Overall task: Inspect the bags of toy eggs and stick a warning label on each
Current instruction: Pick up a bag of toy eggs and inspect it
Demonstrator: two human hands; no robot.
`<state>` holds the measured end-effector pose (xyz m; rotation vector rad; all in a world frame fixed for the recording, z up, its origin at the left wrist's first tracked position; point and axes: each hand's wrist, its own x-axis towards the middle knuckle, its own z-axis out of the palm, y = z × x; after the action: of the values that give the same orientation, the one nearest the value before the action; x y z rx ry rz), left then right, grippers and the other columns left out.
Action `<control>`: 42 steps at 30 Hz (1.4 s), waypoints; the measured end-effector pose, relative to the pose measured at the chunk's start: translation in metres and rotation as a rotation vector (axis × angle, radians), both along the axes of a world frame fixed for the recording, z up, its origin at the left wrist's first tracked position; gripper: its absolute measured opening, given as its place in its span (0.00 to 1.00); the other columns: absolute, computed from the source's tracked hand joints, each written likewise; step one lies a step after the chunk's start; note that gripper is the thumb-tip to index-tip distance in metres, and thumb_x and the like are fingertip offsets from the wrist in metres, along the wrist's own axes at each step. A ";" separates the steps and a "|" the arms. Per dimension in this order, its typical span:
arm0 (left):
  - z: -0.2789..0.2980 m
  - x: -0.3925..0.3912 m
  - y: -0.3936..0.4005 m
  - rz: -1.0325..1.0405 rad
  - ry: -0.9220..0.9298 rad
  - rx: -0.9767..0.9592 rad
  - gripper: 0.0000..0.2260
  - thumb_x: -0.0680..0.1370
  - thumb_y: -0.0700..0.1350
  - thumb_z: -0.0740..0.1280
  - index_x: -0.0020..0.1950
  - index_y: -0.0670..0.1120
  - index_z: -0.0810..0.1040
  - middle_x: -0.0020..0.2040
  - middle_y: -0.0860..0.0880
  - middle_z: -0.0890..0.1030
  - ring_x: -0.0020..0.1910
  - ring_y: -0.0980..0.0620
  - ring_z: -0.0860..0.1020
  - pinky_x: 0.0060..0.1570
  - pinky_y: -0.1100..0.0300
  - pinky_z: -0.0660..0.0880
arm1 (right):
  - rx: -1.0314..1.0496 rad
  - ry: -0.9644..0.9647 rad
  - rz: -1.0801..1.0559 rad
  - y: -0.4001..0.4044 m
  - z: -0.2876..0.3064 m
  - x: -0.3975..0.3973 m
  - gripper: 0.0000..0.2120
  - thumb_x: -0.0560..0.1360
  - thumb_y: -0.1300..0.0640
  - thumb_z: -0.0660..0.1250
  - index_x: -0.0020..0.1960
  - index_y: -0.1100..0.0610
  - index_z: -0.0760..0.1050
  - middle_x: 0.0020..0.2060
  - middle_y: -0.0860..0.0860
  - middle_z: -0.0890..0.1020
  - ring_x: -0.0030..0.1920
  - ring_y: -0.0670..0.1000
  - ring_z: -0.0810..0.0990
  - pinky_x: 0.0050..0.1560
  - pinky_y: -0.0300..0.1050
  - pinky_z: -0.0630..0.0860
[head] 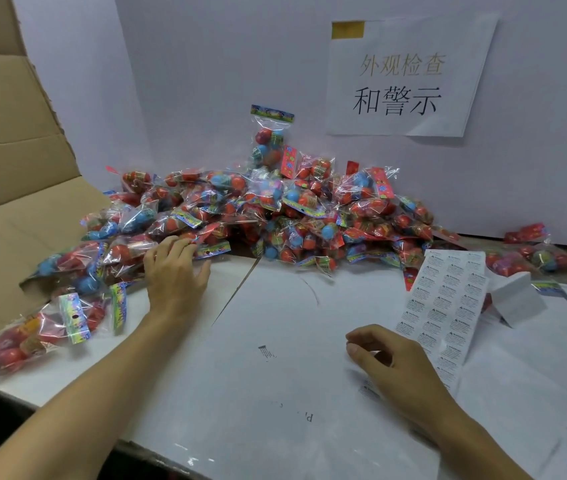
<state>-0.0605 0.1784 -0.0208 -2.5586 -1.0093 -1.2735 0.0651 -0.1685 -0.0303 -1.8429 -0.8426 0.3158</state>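
Note:
A big heap of clear bags of toy eggs (275, 209), red and blue eggs with bright header cards, lies against the white back wall. My left hand (174, 271) reaches into the heap's left front. Its fingers lie on one bag (206, 249) and the thumb is spread to the side. A sheet of white warning labels (444, 306) lies on the table to the right. My right hand (393, 365) hovers beside that sheet's lower end, fingers loosely curled, with nothing seen between them. A small label piece (368, 389) lies on the table under that hand.
An open cardboard box (8, 188) lies on its side at the left, with bags (50, 327) spilling from it. A paper sign (403, 77) hangs on the wall. More bags (531, 254) and a small white folded card (517, 299) sit at the right. White paper (275, 341) covers the table.

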 end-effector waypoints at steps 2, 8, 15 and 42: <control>0.008 0.006 -0.008 -0.133 -0.119 0.015 0.09 0.73 0.36 0.77 0.50 0.36 0.82 0.50 0.39 0.83 0.55 0.36 0.79 0.57 0.45 0.72 | 0.001 0.015 -0.001 0.000 0.001 -0.001 0.05 0.77 0.57 0.72 0.49 0.47 0.83 0.43 0.34 0.84 0.41 0.39 0.81 0.41 0.28 0.73; 0.036 0.026 -0.059 -0.547 -0.432 -0.485 0.18 0.76 0.32 0.73 0.58 0.53 0.77 0.52 0.52 0.80 0.46 0.57 0.81 0.44 0.65 0.80 | 0.020 0.103 -0.008 0.001 0.001 0.002 0.04 0.77 0.56 0.72 0.49 0.47 0.83 0.45 0.38 0.85 0.46 0.41 0.83 0.44 0.29 0.74; 0.052 0.045 -0.120 -0.673 -0.504 -1.406 0.12 0.76 0.40 0.74 0.58 0.40 0.80 0.54 0.43 0.83 0.48 0.50 0.85 0.44 0.61 0.81 | 0.068 0.190 -0.006 0.003 0.001 0.010 0.03 0.78 0.58 0.72 0.47 0.53 0.84 0.43 0.49 0.87 0.47 0.49 0.87 0.52 0.44 0.80; 0.008 0.032 -0.194 -1.144 -0.188 -1.631 0.23 0.68 0.41 0.77 0.61 0.55 0.81 0.54 0.41 0.85 0.56 0.40 0.84 0.52 0.48 0.82 | 0.290 0.467 -0.011 -0.004 0.031 0.004 0.15 0.68 0.47 0.75 0.50 0.55 0.86 0.46 0.61 0.86 0.49 0.62 0.86 0.46 0.60 0.84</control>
<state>-0.0280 -0.0159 -0.0130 -4.8401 -0.5173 -0.7161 0.0687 -0.1722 0.0003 -1.4238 -0.5214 0.5603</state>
